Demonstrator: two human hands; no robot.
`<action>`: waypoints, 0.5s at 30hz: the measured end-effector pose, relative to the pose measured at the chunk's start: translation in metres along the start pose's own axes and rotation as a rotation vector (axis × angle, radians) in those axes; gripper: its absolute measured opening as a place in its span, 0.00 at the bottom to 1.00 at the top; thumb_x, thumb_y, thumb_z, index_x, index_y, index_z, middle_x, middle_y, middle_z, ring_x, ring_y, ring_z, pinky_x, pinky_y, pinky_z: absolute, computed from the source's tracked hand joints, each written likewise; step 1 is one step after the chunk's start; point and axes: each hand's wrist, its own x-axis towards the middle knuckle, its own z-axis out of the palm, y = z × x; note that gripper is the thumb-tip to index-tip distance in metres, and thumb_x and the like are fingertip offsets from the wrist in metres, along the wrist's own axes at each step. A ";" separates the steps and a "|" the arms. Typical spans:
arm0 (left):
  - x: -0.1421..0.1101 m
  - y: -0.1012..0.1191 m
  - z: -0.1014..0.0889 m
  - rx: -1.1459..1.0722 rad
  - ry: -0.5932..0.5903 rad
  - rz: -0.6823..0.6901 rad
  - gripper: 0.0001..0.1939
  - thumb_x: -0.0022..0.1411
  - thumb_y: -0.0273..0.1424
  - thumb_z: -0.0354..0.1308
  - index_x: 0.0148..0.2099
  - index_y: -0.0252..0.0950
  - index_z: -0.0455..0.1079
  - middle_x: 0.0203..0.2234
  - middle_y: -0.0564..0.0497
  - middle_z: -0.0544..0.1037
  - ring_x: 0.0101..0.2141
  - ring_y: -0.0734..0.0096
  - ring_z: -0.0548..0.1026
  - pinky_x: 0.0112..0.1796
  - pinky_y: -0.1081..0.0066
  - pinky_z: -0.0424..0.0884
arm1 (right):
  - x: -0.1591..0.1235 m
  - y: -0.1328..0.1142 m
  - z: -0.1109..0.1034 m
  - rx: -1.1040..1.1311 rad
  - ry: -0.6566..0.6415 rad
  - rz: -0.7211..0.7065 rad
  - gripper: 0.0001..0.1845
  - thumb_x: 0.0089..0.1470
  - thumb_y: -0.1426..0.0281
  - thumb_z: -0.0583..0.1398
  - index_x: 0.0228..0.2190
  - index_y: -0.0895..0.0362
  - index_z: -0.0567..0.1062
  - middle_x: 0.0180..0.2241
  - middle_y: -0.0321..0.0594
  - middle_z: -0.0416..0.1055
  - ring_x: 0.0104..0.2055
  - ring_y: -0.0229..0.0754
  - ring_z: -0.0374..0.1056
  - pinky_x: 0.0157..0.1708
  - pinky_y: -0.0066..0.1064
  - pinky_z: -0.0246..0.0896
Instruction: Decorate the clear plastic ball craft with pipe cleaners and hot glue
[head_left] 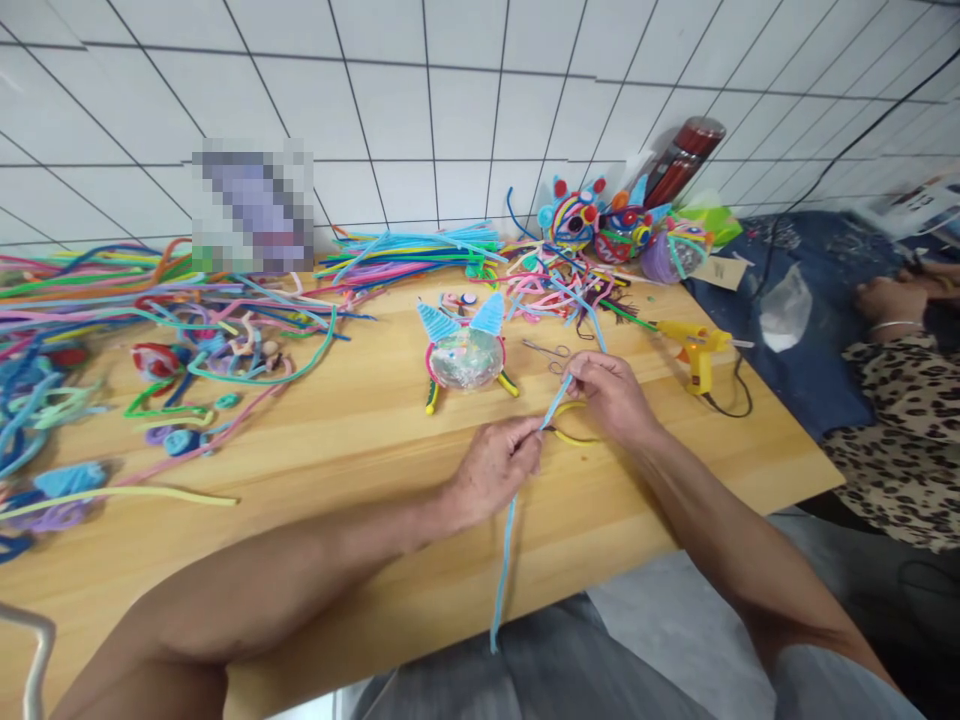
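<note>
Both the left hand [496, 466] and right hand [606, 392] are closed, fingertips pinching the light-blue pipe cleaner [507, 560]; it runs between them above the counter [337, 480], one end hanging below the left hand.

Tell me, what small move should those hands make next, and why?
Probably slide the left hand down the light-blue fuzzy craft stem while the right hand pinches it: both grip it close together, and a long loose length hangs below the left.
</note>
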 end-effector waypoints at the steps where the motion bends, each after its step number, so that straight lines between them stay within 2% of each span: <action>1: 0.000 0.000 0.000 -0.004 -0.001 -0.001 0.14 0.71 0.30 0.49 0.40 0.35 0.77 0.23 0.56 0.73 0.26 0.73 0.71 0.33 0.74 0.64 | 0.000 0.001 0.000 0.001 -0.028 0.003 0.18 0.50 0.54 0.70 0.21 0.54 0.78 0.21 0.35 0.70 0.25 0.38 0.63 0.29 0.32 0.61; 5: -0.002 0.001 0.000 -0.023 0.006 -0.017 0.13 0.70 0.29 0.50 0.36 0.35 0.75 0.23 0.56 0.74 0.26 0.74 0.70 0.33 0.74 0.64 | 0.000 0.002 -0.002 -0.048 -0.211 0.015 0.25 0.52 0.44 0.70 0.29 0.55 0.83 0.25 0.37 0.75 0.27 0.39 0.67 0.30 0.32 0.62; 7: -0.002 0.002 0.000 -0.034 0.014 -0.019 0.13 0.70 0.29 0.50 0.37 0.35 0.74 0.23 0.56 0.74 0.26 0.74 0.70 0.33 0.74 0.64 | 0.000 0.002 -0.001 -0.096 -0.268 0.026 0.29 0.51 0.41 0.70 0.29 0.56 0.83 0.24 0.37 0.75 0.27 0.39 0.67 0.31 0.33 0.63; 12: -0.001 0.003 -0.001 -0.061 0.031 -0.013 0.12 0.70 0.29 0.50 0.41 0.35 0.76 0.23 0.57 0.73 0.26 0.74 0.69 0.33 0.74 0.63 | 0.000 -0.001 0.000 -0.142 -0.301 0.044 0.33 0.50 0.38 0.69 0.24 0.57 0.79 0.22 0.36 0.72 0.26 0.38 0.65 0.31 0.32 0.61; 15: 0.000 0.003 -0.001 -0.106 0.015 -0.052 0.12 0.70 0.33 0.52 0.44 0.35 0.77 0.23 0.57 0.73 0.26 0.74 0.68 0.31 0.74 0.62 | 0.000 -0.002 0.000 -0.135 -0.277 0.041 0.33 0.50 0.38 0.69 0.21 0.56 0.77 0.21 0.35 0.70 0.25 0.37 0.64 0.31 0.32 0.60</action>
